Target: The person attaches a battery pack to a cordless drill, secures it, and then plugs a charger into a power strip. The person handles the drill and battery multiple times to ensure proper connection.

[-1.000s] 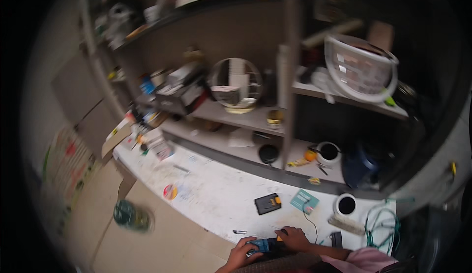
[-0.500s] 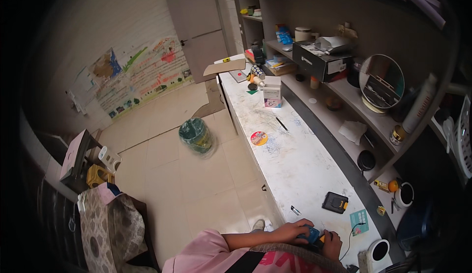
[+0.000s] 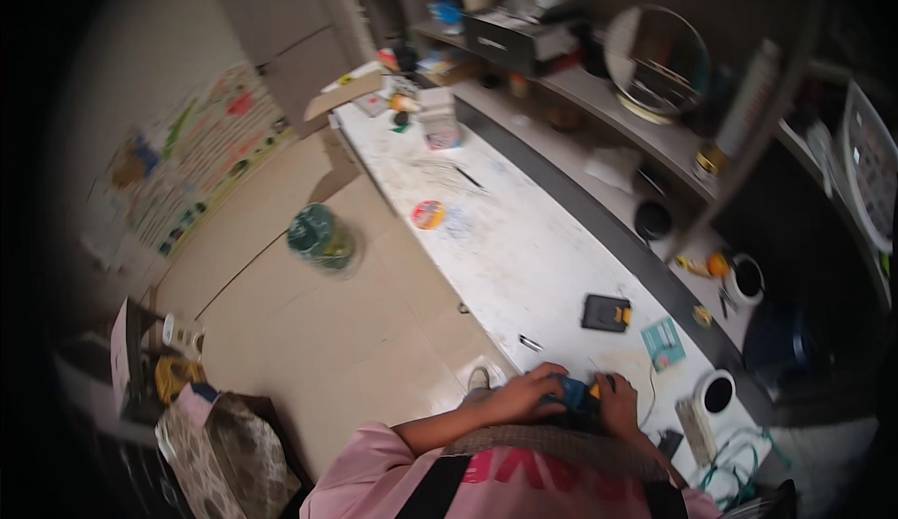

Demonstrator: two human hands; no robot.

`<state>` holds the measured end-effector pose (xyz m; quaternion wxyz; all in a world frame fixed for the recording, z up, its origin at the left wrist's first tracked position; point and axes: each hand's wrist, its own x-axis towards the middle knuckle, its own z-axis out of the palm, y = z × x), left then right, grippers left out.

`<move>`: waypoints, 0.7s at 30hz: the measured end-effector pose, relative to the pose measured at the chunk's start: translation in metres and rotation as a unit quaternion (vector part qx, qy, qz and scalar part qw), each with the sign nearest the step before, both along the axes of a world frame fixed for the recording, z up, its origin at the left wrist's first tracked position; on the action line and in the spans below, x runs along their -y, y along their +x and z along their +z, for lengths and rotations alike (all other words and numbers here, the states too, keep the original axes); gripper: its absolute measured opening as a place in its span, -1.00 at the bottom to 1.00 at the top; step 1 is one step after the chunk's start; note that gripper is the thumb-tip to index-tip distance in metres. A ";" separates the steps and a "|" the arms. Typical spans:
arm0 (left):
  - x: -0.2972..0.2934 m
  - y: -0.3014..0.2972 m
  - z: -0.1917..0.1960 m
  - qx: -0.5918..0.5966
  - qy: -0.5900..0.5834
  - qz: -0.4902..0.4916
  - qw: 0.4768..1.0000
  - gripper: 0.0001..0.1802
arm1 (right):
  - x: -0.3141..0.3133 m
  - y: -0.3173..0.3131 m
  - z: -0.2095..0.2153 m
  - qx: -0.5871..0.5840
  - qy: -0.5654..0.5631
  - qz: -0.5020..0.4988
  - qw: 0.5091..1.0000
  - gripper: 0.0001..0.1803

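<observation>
Near the close end of the white desk (image 3: 552, 257), my left hand (image 3: 531, 393) is closed around a blue object (image 3: 571, 393). My right hand (image 3: 617, 401) grips that object's other side, by a dark part with a yellow edge. The fingers and the picture's blur hide what kind of thing it is. Beyond my hands lies a black battery pack with a yellow end (image 3: 606, 313). A small silver-and-dark stick (image 3: 530, 342) rests to the left, towards the desk's edge. To the right is a teal card (image 3: 663, 344), with a thin dark cable (image 3: 652, 393) running below it.
Shelves along the right hold a round mirror (image 3: 657, 59) and a black box (image 3: 510, 44). A white roll (image 3: 716, 392) stands at the near right, beside teal cord (image 3: 730, 468). On the floor to the left are a green bin (image 3: 318, 238) and a cloth-covered chair (image 3: 224, 454).
The view has swung, so the desk and shelves sit farther left and higher. Both hands stay on the blue object. More of the desk's near right end, with the teal cord, now shows.
</observation>
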<state>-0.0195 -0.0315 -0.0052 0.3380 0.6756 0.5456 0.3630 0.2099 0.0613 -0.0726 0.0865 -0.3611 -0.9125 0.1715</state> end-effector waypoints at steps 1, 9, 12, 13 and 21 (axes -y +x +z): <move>0.000 0.000 -0.003 0.005 0.009 0.005 1.000 -0.76 | 0.002 -0.003 0.007 0.001 0.001 -0.002 1.000 -0.20; -0.005 -0.002 0.014 0.000 -0.041 -0.007 0.999 -0.76 | 0.007 -0.003 0.017 0.004 -0.025 -0.035 0.999 -0.23; -0.004 -0.003 0.012 0.056 -0.051 0.033 0.997 -0.63 | 0.007 -0.002 0.017 0.018 -0.042 -0.031 0.998 -0.19; -0.003 -0.003 0.011 0.099 -0.073 0.059 0.991 -0.58 | 0.007 -0.002 0.016 0.023 -0.045 -0.029 0.998 -0.19; -0.004 0.010 0.023 0.099 -0.155 0.138 0.973 -0.62 | 0.009 -0.002 0.014 0.000 -0.044 -0.039 0.998 -0.22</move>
